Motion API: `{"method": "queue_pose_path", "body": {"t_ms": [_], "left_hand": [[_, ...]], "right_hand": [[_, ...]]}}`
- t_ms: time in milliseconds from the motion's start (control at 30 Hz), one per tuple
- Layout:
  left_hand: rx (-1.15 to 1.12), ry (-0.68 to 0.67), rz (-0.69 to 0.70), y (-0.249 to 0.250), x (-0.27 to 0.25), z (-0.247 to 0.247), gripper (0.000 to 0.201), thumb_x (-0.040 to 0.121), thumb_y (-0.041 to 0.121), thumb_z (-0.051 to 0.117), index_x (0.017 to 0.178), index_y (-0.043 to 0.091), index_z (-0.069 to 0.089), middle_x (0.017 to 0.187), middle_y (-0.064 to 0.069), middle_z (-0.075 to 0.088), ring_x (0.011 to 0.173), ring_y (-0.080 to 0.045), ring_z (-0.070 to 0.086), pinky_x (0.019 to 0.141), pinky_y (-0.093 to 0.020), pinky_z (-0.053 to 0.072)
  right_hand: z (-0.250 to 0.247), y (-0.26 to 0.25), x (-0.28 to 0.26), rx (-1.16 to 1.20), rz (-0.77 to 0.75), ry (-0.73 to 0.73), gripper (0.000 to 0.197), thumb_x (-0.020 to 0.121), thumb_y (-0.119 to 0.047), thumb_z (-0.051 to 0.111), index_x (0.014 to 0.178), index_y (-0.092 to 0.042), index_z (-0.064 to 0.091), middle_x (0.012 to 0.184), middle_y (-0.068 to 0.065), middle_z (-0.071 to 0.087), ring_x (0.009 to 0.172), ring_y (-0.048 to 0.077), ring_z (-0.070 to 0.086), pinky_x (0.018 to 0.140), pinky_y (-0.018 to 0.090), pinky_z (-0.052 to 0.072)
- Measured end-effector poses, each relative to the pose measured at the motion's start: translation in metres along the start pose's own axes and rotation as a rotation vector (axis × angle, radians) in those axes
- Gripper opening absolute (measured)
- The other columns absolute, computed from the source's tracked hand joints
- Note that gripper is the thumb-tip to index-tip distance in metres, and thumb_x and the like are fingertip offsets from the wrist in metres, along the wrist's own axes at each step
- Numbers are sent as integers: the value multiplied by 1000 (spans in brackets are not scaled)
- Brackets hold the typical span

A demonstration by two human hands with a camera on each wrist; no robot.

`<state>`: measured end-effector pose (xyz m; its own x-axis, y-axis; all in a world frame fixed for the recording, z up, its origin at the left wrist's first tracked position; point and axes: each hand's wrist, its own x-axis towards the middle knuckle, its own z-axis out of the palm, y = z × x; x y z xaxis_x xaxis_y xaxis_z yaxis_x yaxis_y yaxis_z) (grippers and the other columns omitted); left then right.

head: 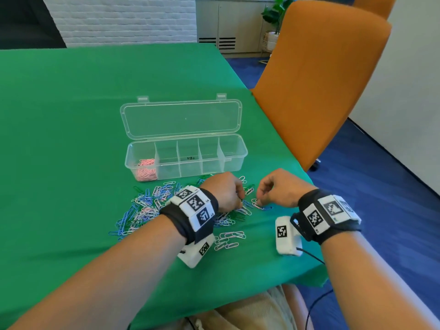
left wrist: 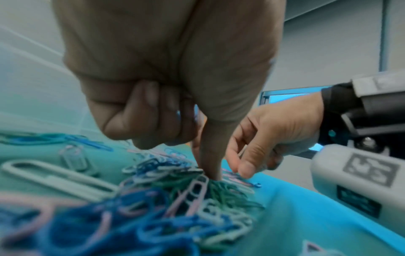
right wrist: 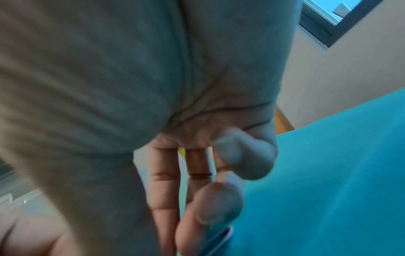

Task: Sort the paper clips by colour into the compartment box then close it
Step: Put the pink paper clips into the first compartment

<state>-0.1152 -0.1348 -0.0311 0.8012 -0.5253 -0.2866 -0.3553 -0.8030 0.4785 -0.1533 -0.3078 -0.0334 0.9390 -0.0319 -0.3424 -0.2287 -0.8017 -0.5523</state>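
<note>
While our left hand (head: 226, 190) pinches clips from the pile (head: 152, 206), right hand (head: 278, 186) fingers hang loose; counter (head: 71, 115) edge just right, box (head: 185, 158) beyond.

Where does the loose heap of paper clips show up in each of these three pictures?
Head: heap of paper clips lies lower centre, before the box, under the left hand.
Left wrist: fills the bottom, below the pointing finger.
Right wrist: heap not in it.
Shared landmark: the green cloth.
</note>
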Motion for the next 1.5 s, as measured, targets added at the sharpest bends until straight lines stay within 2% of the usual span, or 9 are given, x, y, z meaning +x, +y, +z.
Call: {"method": "queue_pose_path", "body": {"t_ms": [167, 333, 400, 467, 733, 967, 1233, 1367, 1500], "left_hand": [[-216, 63, -83, -11, -1, -4, 12, 85, 31, 76, 86, 21, 68, 91, 6, 63, 76, -14, 60, 63, -25, 40], [-589, 122, -145, -15, -2, -3, 19, 89, 32, 71, 82, 16, 64, 94, -7, 73, 61, -11, 53, 52, -21, 37], [-648, 99, -153, -14, -5, 0, 19, 90, 31, 70, 81, 16, 61, 62, 0, 62, 44, -9, 39, 46, -20, 30], [-699, 73, -162, -14, -8, 1, 19, 92, 30, 68, 82, 16, 60, 45, 9, 43, 43, -12, 33, 47, -21, 28], [-755, 39, -171, -16, -8, -1, 18, 96, 29, 63, 85, 16, 61, 59, 2, 42, 50, -15, 35, 50, -25, 32], [-900, 25, -208, -12, -6, 4, 23, 102, 26, 50, 88, 11, 60, 57, 4, 39, 44, -10, 34, 42, -20, 29], [-1102, 55, -279, -16, -7, -2, 25, 103, 23, 48, 85, 9, 59, 57, 2, 43, 45, -10, 40, 41, -20, 34], [-1144, 61, -288, -13, -9, 0, 30, 103, 25, 47, 80, 8, 57, 57, -1, 48, 46, -13, 46, 41, -21, 40], [-1342, -21, -316, -10, -11, 2, 34, 105, 25, 40, 78, 9, 53, 60, -5, 52, 48, -15, 53, 40, -20, 43]], "right_hand": [[5, -2, 3, -93, 49, 19, 17, 70, -20, 88, 70, -8, 75, 72, 6, 73, 68, 17, 64, 74, 31, 55], [9, -8, 1, -186, 27, 41, 12, 74, -18, 80, 72, -10, 73, 76, 4, 73, 78, 22, 69, 76, 32, 57], [11, -9, 0, -211, 16, 31, 10, 75, -18, 76, 74, -9, 72, 77, 6, 73, 77, 23, 69, 74, 33, 58], [11, -7, 0, -206, 18, 21, 13, 74, -19, 75, 73, -8, 70, 74, 7, 72, 70, 21, 67, 71, 32, 57], [-12, 8, -1, 82, -17, 120, 14, 79, -10, 78, 67, -10, 70, 59, -5, 62, 44, -4, 47, 51, 11, 39], [2, 0, 3, -105, 28, -9, 13, 71, -17, 86, 69, -10, 75, 70, 3, 73, 65, 14, 63, 73, 31, 55], [7, -12, -2, -231, 8, -12, 12, 75, -18, 75, 72, -7, 71, 72, 7, 71, 66, 19, 64, 72, 34, 58], [-1, -30, -5, 46, -137, 31, 15, 77, -9, 76, 66, -9, 67, 54, -4, 57, 46, 2, 47, 53, 20, 45], [1, -46, -3, 275, -287, 117, 10, 82, -9, 77, 73, -7, 72, 58, -6, 62, 49, -3, 48, 54, 11, 39]]}}
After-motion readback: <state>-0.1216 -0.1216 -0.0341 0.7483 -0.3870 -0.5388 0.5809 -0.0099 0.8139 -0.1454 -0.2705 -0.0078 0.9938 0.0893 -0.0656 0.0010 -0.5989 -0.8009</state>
